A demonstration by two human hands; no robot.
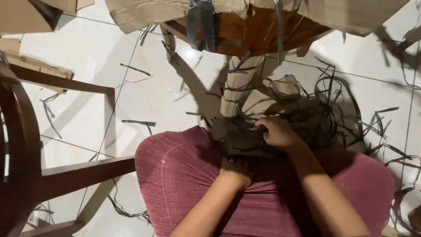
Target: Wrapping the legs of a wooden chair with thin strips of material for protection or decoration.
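Right hand (277, 131) on crumpled cardboard wrapping (245, 140)

Bare forearms, maroon ribbed trousers (184, 175)

A home room: glossy white floor tiles (144, 87), wooden chair (26, 145), cardboard-wrapped furniture (239, 83) mid-unpacking.

I see brown cardboard wrapping bound with black tape (239, 87) around a furniture leg at the far centre. A crumpled heap of torn brown cardboard (280, 118) lies just right of it. Flat brown cardboard sheets (26, 15) sit at the far left. No labels, signs or screens show.
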